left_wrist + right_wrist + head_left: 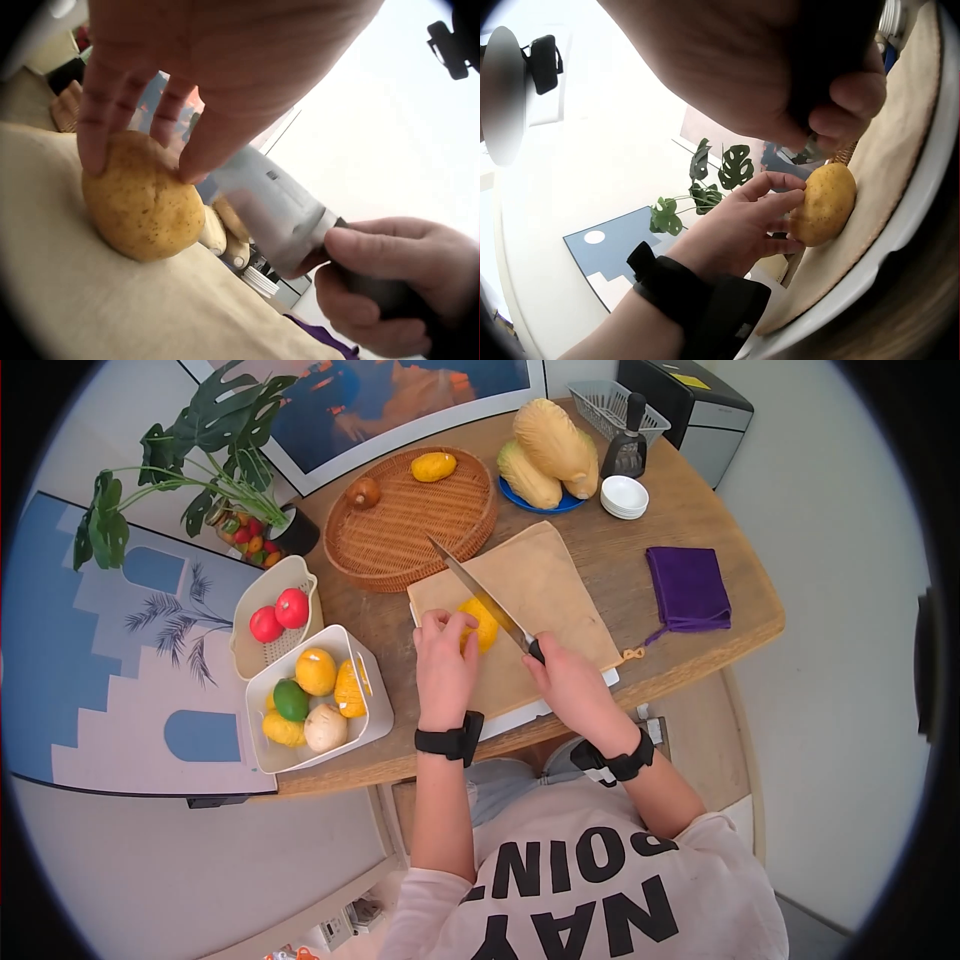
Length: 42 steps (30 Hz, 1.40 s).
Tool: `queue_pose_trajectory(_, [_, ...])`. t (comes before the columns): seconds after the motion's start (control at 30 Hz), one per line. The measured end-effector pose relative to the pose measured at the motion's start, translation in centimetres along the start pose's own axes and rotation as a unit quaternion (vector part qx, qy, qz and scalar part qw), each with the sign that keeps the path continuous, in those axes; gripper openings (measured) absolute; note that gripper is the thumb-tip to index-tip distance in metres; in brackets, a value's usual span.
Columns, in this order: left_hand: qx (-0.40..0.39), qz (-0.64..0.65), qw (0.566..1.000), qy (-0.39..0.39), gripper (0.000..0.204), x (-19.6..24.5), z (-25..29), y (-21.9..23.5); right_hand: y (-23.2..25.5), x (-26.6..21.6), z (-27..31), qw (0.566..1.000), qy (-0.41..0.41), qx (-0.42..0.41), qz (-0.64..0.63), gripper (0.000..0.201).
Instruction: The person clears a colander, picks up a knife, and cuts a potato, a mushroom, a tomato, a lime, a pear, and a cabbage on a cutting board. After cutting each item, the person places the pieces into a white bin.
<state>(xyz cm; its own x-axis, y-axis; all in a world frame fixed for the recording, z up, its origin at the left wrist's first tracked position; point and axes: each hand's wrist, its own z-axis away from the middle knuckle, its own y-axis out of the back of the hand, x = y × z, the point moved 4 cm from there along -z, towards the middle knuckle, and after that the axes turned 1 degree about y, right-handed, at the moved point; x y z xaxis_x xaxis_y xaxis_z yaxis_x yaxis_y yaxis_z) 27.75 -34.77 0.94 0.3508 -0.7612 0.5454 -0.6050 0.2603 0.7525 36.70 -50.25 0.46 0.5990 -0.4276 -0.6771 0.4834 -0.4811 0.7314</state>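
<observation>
Apparent step: steadying before cutting. Left hand (447, 672) pinches the potato (142, 214) between thumb and fingertips, toward the beige cloth's (548, 592) left edge. Right-hand (572, 685) fingers wrap the kitchen knife's (270, 214) handle. Next move likely requires aligning the blade, fingertips clear.

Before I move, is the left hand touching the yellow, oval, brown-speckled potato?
Touching: the left wrist view shows the left hand with finger and thumb pressed against the potato.

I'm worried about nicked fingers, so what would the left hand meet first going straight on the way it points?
Most likely the potato, which the left hand touches, its fingers pointing onto it. The knife blade looks close by, though depth is unclear.
</observation>
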Motion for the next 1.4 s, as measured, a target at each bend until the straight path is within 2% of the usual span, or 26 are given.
queue_pose_trajectory(0.13, [0.016, 0.015, 1.000, 0.003, 0.023, -0.4, -0.1, -0.1, 0.4, -0.9, 0.0, 1.000, 0.016, 0.020, -0.007, 0.023])
queue_pose_trajectory(0.2, [0.022, 0.020, 0.999, 0.017, 0.020, -0.2, -0.3, 0.1, -0.7, 0.3, -0.2, 1.000, 0.018, 0.000, 0.013, 0.023])
queue_pose_trajectory(0.33, [0.033, 0.043, 0.998, 0.037, 0.019, -1.0, 0.1, 0.0, -0.4, -0.2, 0.1, 1.000, 0.000, -0.006, 0.015, 0.024])
queue_pose_trajectory(0.43, [0.032, 0.057, 0.997, 0.036, 0.020, -1.3, 0.0, 0.1, -0.3, -0.9, 0.2, 1.000, 0.022, 0.014, -0.005, 0.025])
queue_pose_trajectory(0.53, [0.034, 0.058, 0.997, 0.037, 0.019, -1.6, 0.0, 0.0, -1.3, -0.3, -0.2, 0.999, 0.030, -0.020, 0.035, 0.025])
queue_pose_trajectory(0.7, [0.046, 0.079, 0.993, 0.071, 0.018, -2.0, 0.4, -0.3, -0.7, -1.1, 0.5, 1.000, 0.021, -0.007, -0.007, 0.025])
queue_pose_trajectory(0.9, [0.054, 0.077, 0.994, 0.057, 0.016, -2.6, 0.5, -0.2, -0.5, -0.9, 0.2, 1.000, 0.010, -0.018, 0.004, 0.025])
queue_pose_trajectory(1.0, [0.058, 0.105, 0.989, 0.086, 0.015, -2.5, 0.6, -0.1, -1.0, -1.2, 0.7, 1.000, 0.024, -0.010, -0.005, 0.024])
queue_pose_trajectory(1.2, [0.074, 0.067, 0.994, 0.047, 0.013, -2.4, 1.0, 0.0, -1.2, -1.4, 0.8, 0.999, 0.035, -0.016, -0.013, 0.024])
queue_pose_trajectory(1.3, [0.080, 0.106, 0.988, 0.080, 0.012, -2.4, 1.2, 0.0, -1.4, -1.7, 1.1, 0.999, 0.033, -0.020, -0.018, 0.024])
queue_pose_trajectory(1.4, [0.074, 0.091, 0.988, 0.096, 0.010, -2.7, 1.3, -0.1, -1.8, -1.2, 1.0, 0.999, 0.043, -0.029, -0.005, 0.024])
